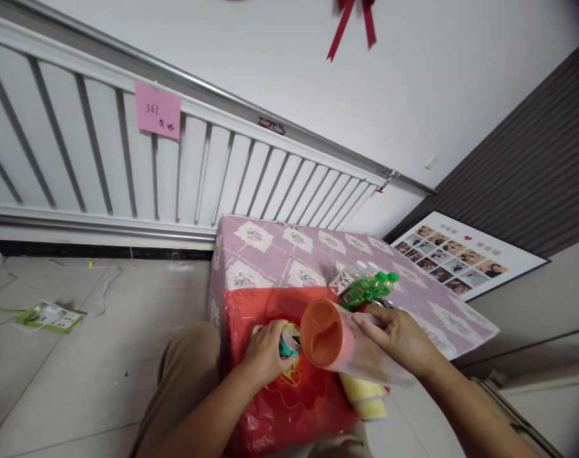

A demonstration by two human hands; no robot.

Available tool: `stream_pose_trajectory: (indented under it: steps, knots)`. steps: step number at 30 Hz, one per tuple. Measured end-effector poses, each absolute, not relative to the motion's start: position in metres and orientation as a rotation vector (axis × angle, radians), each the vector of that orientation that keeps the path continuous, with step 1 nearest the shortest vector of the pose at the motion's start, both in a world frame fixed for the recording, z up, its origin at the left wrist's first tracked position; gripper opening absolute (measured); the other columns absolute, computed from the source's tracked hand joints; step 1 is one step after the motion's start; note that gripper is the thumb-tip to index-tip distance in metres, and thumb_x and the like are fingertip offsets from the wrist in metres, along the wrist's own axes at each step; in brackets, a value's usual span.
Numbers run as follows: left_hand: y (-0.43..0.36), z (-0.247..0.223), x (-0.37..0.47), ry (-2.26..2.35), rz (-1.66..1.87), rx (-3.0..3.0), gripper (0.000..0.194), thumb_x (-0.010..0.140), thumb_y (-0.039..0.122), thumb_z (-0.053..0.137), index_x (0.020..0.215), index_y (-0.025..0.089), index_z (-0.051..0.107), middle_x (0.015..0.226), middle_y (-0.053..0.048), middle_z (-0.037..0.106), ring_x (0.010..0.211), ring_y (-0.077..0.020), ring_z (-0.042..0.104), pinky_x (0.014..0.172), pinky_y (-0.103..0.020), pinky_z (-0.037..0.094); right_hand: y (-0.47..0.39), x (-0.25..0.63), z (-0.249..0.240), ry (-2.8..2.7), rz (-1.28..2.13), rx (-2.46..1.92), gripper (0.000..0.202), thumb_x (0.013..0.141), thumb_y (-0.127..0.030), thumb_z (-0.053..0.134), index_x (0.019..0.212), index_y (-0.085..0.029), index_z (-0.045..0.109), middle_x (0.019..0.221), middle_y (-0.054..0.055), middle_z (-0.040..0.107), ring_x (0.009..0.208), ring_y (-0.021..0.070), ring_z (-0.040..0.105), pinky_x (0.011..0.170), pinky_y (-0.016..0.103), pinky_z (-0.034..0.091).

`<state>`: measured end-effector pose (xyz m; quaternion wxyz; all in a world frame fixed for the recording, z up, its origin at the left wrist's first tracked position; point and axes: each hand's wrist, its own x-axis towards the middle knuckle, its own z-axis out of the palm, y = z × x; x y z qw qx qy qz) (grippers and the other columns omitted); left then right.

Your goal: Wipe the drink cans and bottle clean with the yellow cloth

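Note:
My left hand (266, 353) is wrapped round a teal drink can (290, 341), whose silver top with an opening faces up. My right hand (398, 334) grips the handle of a clear plastic pitcher (361, 359). The pitcher is tipped well over to the left, so its orange top (322, 334) faces the can. That top lies very close to the can's rim; whether they touch I cannot tell. Below both hands spreads a red plastic sheet (258, 413) with a yellow printed design. Beneath the pitcher, a yellow cloth (366, 391) hangs at the sheet's right edge.
Green-capped bottles (368, 289) and other small items stand behind the pitcher on a purple patterned cover (318, 245). A white radiator (194, 159) with a pink note (158, 109) runs along the wall. A photo board (454, 254) leans right. A power strip (49, 317) lies on the floor.

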<state>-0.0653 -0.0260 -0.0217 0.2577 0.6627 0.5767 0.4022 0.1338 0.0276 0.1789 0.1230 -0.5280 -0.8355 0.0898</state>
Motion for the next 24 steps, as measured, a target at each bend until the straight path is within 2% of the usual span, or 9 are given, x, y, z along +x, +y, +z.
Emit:
stream_pose_trajectory:
  steps: [16,24]
  knots:
    - [-0.0261,-0.0221,-0.0653,1.569,1.088,1.787,0.062,0.065,0.026,0.075,0.120,0.027,0.047,0.120,-0.003,0.064,0.110,-0.0268,0.060,0.097,-0.044,0.038,0.0311,0.1394,0.1756,-2.513,0.202,-1.578,0.045,0.083,-0.058,0.044,0.056,-0.022,0.050,0.051,-0.001,0.049,0.051,0.0150,0.045,0.050,0.027,0.033]
    - [-0.0248,-0.0238,-0.0651,1.566,1.097,1.786,0.061,0.066,0.027,0.074,0.120,0.028,0.047,0.120,-0.003,0.065,0.111,-0.0265,0.059,0.098,-0.044,0.038,0.0304,0.1387,0.1761,-2.518,0.225,-1.611,0.045,0.083,-0.059,0.041,0.057,-0.022,0.049,0.053,-0.001,0.048,0.052,0.0154,0.045,0.050,0.027,0.032]
